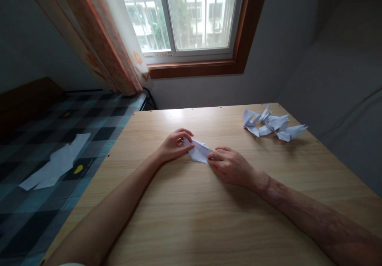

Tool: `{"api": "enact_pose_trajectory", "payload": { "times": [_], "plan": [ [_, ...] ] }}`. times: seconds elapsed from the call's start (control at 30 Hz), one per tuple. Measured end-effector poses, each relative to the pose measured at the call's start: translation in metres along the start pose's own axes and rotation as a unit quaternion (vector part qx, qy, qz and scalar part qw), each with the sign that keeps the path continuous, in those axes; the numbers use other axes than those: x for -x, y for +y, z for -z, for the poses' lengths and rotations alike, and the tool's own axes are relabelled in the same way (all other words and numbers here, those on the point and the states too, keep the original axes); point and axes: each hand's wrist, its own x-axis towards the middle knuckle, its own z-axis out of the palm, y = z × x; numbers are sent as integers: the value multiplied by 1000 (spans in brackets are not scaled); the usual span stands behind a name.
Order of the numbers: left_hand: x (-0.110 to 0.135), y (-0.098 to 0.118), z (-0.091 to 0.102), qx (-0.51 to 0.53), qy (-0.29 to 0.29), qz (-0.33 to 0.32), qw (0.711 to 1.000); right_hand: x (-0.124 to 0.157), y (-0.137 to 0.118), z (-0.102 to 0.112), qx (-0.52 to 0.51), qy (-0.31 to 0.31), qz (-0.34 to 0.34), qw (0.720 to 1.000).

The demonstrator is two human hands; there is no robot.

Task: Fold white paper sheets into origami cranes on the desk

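A small piece of folded white paper lies between my two hands, low over the middle of the table. My left hand pinches its left end between thumb and fingers. At the other end, my right hand is closed on the right corner, its fingertips pressed together on the edge. A crease and overlapping layers show along the paper's top side. Both ends of the paper are partly hidden by my fingers.
Several folded white paper cranes sit together at the table's far right. The wooden table stands beside a bed with a checked cover, where loose white paper sheets lie. A window and a curtain are beyond.
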Motion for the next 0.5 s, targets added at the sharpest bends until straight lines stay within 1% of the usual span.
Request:
{"api": "enact_pose_trajectory", "payload": {
  "times": [0.07,0.13,0.2,0.27,0.33,0.43,0.5],
  "plan": [
    [-1,-4,-1,-57,5,-41,998,-1,-1,1,9,-3,6,1000],
    [-2,-6,-2,-137,23,-75,988,-1,-1,2,19,-2,9,1000],
    [-2,-7,-3,-221,44,-89,970,-1,0,2,22,1,11,1000],
    [-1,-6,-6,-280,50,-89,955,-1,1,2,14,6,14,1000],
    [-1,-5,-9,-296,30,-87,951,-2,2,1,-6,11,19,1000],
    [1,-2,-13,-281,-12,-79,956,-2,2,5,-53,22,28,998],
    [1,1,-14,-268,-25,-76,960,-1,-1,9,-97,29,28,994]
  ]
}}
